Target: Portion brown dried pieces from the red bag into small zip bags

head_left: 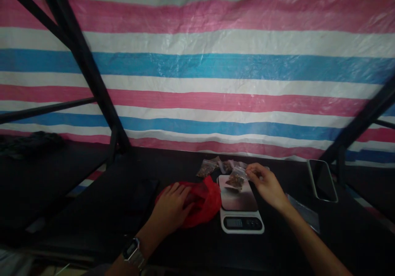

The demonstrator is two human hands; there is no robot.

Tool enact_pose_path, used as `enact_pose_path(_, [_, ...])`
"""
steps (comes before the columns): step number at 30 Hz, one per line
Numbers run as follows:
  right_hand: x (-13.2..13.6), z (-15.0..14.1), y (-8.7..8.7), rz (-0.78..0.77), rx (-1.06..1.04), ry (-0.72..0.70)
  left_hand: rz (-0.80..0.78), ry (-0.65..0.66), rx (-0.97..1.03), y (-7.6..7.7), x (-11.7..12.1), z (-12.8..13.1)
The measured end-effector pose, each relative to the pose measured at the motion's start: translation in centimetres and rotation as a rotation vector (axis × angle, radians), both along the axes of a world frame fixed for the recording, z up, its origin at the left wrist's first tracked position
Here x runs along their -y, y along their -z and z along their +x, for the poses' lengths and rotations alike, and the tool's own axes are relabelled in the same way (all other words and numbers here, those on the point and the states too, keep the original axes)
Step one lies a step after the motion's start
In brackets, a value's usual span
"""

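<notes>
My right hand [263,182] pinches the top corner of a small clear zip bag [236,178] with brownish bits inside. That bag is over the steel plate of a white digital kitchen scale [242,216]; whether it touches the plate, I cannot tell. On the left, a red plastic bag [210,206] lies open at its mouth, up against the scale. My left hand [174,204] rests on this bag with its fingers stretched out and the thumb apart. Several filled zip bags [207,167] lie behind the scale. The scale's display is too dim to read.
A phone [322,180] lies on the black table [175,160] at the right. Flat clear plastic [304,212] lies partly behind my right forearm. Black metal bars [89,70] slant up at both sides, before a striped tarp [216,66]. A dark bundle [31,143] lies far left.
</notes>
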State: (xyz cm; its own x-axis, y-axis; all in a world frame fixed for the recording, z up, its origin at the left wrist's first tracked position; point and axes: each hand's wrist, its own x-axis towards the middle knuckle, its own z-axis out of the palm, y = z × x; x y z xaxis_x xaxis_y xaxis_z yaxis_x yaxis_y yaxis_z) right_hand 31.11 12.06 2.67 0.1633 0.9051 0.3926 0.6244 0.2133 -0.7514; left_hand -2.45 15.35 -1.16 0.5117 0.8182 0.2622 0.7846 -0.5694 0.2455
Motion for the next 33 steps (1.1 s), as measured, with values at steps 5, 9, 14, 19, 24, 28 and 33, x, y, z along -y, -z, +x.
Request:
enact_pose_path(5, [0.3, 0.2, -0.4, 0.027, -0.084, 0.025, -0.1, 0.005, 0.095, 0.5, -0.9, -0.7])
enact_pose_path(9, [0.2, 0.7, -0.6, 0.039, -0.138, 0.044, -0.156, -0.001, 0.225, 0.4, -1.1, -0.8])
enact_pose_path(14, [0.4, 0.9, -0.9, 0.053, -0.207, 0.059, -0.144, -0.029, 0.382, -1.7, -2.4, -1.4])
enact_pose_path(19, [0.4, 0.8, -1.1, 0.067, -0.253, 0.038, -0.055, -0.124, 0.438, -3.3, -7.5, -2.1])
enact_pose_path(24, [0.2, 0.6, -1.1, 0.063, -0.224, 0.045, -0.077, -0.138, 0.337, -1.5, -10.4, -1.6])
enact_pose_path(28, [0.3, 0.5, -1.0, 0.05, -0.191, 0.053, -0.075, -0.121, 0.286, -0.2, -9.5, -1.3])
enact_pose_path(33, [0.6, -0.1, -1.2, 0.06, -0.257, 0.06, 0.003, -0.125, 0.268, -1.2, -6.8, -1.3])
